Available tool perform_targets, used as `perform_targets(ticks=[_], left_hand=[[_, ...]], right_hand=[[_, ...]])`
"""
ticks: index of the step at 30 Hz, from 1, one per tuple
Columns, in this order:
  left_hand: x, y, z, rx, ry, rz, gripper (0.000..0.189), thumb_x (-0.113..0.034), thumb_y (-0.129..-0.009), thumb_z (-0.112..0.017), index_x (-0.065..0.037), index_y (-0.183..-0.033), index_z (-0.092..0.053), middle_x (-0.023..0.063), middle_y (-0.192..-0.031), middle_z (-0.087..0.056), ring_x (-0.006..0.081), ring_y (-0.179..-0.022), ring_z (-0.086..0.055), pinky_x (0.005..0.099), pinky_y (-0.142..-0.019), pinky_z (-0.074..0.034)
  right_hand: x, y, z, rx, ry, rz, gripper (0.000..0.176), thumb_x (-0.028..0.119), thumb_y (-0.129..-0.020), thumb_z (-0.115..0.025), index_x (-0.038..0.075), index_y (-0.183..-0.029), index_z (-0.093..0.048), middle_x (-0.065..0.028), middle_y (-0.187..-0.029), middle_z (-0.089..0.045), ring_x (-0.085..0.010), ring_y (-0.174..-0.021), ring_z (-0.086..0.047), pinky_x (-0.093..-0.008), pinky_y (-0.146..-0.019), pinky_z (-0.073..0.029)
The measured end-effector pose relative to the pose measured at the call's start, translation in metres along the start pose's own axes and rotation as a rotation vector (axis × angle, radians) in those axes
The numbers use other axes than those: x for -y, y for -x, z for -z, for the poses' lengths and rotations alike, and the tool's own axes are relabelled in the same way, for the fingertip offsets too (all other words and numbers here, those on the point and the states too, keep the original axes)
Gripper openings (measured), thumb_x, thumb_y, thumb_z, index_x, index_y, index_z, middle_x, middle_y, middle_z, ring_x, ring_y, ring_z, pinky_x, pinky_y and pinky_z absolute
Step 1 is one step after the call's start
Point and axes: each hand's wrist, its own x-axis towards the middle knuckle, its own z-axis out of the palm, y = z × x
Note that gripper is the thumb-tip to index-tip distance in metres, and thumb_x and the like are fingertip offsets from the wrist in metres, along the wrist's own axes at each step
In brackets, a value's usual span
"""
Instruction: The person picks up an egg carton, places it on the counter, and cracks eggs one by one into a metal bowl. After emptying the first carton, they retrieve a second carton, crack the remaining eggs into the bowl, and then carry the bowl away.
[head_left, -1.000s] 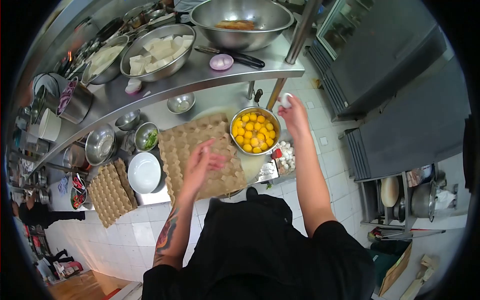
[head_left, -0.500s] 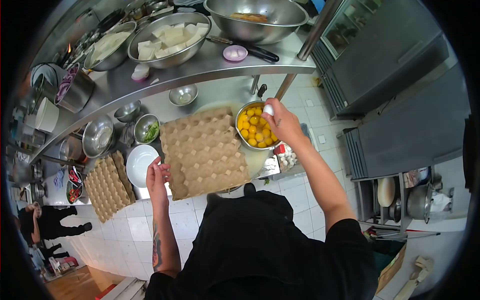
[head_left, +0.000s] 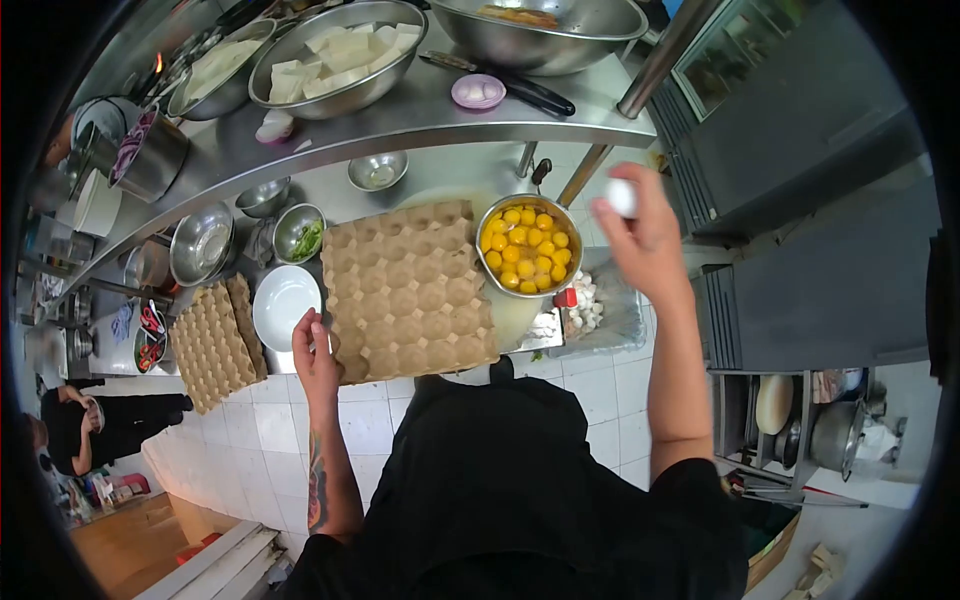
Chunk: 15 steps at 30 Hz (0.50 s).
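My right hand point(head_left: 643, 232) is raised to the right of the metal pot, its fingers closed round a white egg or eggshell point(head_left: 621, 198). Many yellow yolks point(head_left: 524, 250) lie in the pot point(head_left: 484, 232). Left of it sits a large cardboard egg tray point(head_left: 410, 300) with bare hollows. My left hand point(head_left: 316, 352) is near the tray's lower left corner, beside a white bowl point(head_left: 287, 306); its fingers are partly curled, and whether they touch the tray is unclear. Eggshells point(head_left: 583, 305) fill a lined bin below the pot.
More egg trays point(head_left: 213, 345) lie at the left. Small metal bowls point(head_left: 378, 171) stand under a steel shelf point(head_left: 330, 155) that holds large bowls, a knife point(head_left: 540, 96) and onion point(head_left: 478, 92). Another person point(head_left: 110, 425) stands far left. A grey refrigerator point(head_left: 830, 270) is at the right.
My right hand has moved from over the pot up and to the right with the white egg or shell. The other person at far left has shifted. The view has moved slightly.
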Motion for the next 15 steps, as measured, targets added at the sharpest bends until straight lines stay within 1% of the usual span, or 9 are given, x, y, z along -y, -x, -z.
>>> perform_targets(ticks=[1, 3, 5, 6, 7, 9, 11, 13, 15], left_hand=[[-0.002, 0.002, -0.004, -0.010, -0.005, 0.001, 0.046, -0.031, -0.107, -0.054, -0.003, -0.144, -0.052, 0.0120, -0.134, -0.060, 0.0183, -0.115, -0.058, 0.0336, -0.099, -0.046], [-0.007, 0.003, -0.009, -0.003, -0.078, 0.017, 0.048, -0.031, -0.107, -0.055, -0.002, -0.144, -0.051, 0.0137, -0.140, -0.056, 0.0222, -0.125, -0.055, 0.0349, -0.104, -0.044], [0.004, 0.001, -0.012, 0.032, -0.077, 0.075, 0.053, -0.031, -0.106, -0.057, 0.001, -0.147, -0.047, 0.0171, -0.144, -0.053, 0.0241, -0.133, -0.050, 0.0367, -0.109, -0.042], [0.002, 0.002, -0.018, 0.044, -0.067, 0.083, 0.055, -0.030, -0.104, -0.059, 0.002, -0.147, -0.046, 0.0183, -0.145, -0.053, 0.0250, -0.136, -0.048, 0.0376, -0.110, -0.042], [0.003, 0.000, -0.020, 0.021, -0.071, 0.083, 0.055, -0.030, -0.104, -0.059, 0.002, -0.147, -0.046, 0.0183, -0.145, -0.053, 0.0250, -0.136, -0.048, 0.0376, -0.110, -0.042], [0.005, 0.003, -0.021, 0.139, -0.103, 0.010, 0.058, -0.023, -0.101, -0.065, 0.003, -0.148, -0.045, 0.0203, -0.146, -0.052, 0.0265, -0.138, -0.047, 0.0381, -0.111, -0.042], [0.001, 0.004, -0.019, 0.112, -0.168, 0.012, 0.058, -0.019, -0.099, -0.067, 0.004, -0.148, -0.046, 0.0202, -0.144, -0.053, 0.0266, -0.136, -0.050, 0.0374, -0.109, -0.044], [-0.003, 0.002, -0.020, 0.094, -0.226, 0.002, 0.059, -0.016, -0.097, -0.069, 0.004, -0.147, -0.046, 0.0201, -0.143, -0.055, 0.0267, -0.133, -0.053, 0.0367, -0.108, -0.045], [-0.005, 0.004, -0.020, 0.040, -0.245, 0.023, 0.053, -0.012, -0.095, -0.070, 0.005, -0.142, -0.053, 0.0182, -0.133, -0.063, 0.0235, -0.124, -0.060, 0.0341, -0.103, -0.048]], right_hand=[[-0.029, 0.011, -0.001, -0.070, -0.217, -0.137, 0.037, 0.019, -0.098, -0.067, 0.009, -0.130, -0.052, -0.0147, -0.122, -0.065, -0.0294, -0.093, -0.069, -0.0392, -0.074, -0.054], [-0.104, 0.044, -0.015, -0.296, -0.543, -0.277, 0.048, 0.017, -0.097, -0.068, 0.005, -0.139, -0.048, -0.0143, -0.123, -0.065, -0.0249, -0.092, -0.067, -0.0355, -0.074, -0.053], [-0.208, 0.100, -0.043, -0.332, 0.303, -0.063, 0.061, 0.018, -0.096, -0.070, 0.004, -0.148, -0.042, -0.0164, -0.125, -0.064, -0.0213, -0.090, -0.064, -0.0318, -0.072, -0.053], [-0.243, 0.144, -0.053, -0.302, 0.356, -0.194, 0.064, 0.020, -0.096, -0.070, 0.003, -0.150, -0.041, -0.0173, -0.125, -0.063, -0.0192, -0.089, -0.063, -0.0309, -0.073, -0.053], [-0.259, 0.179, -0.056, -0.269, 0.412, -0.321, 0.067, 0.022, -0.096, -0.070, 0.003, -0.152, -0.040, -0.0182, -0.126, -0.063, -0.0172, -0.088, -0.062, -0.0299, -0.074, -0.053], [-0.205, 0.187, -0.046, -0.223, 0.036, -0.711, 0.053, 0.020, -0.097, -0.069, 0.004, -0.144, -0.052, -0.0167, -0.123, -0.065, -0.0179, -0.087, -0.064, -0.0302, -0.075, -0.053], [-0.167, 0.194, -0.058, -0.069, -0.228, -0.681, 0.039, 0.017, -0.097, -0.067, 0.006, -0.134, -0.061, -0.0116, -0.116, -0.068, -0.0150, -0.080, -0.062, -0.0292, -0.072, -0.052], [-0.109, 0.189, -0.081, 0.156, -0.451, -0.465, 0.033, 0.016, -0.098, -0.066, 0.008, -0.129, -0.065, -0.0068, -0.107, -0.069, -0.0131, -0.078, -0.061, -0.0296, -0.070, -0.052], [-0.043, 0.168, -0.093, 0.398, -0.511, -0.364, 0.037, 0.019, -0.097, -0.067, 0.005, -0.131, -0.062, -0.0084, -0.107, -0.067, -0.0155, -0.078, -0.062, -0.0309, -0.071, -0.053]])
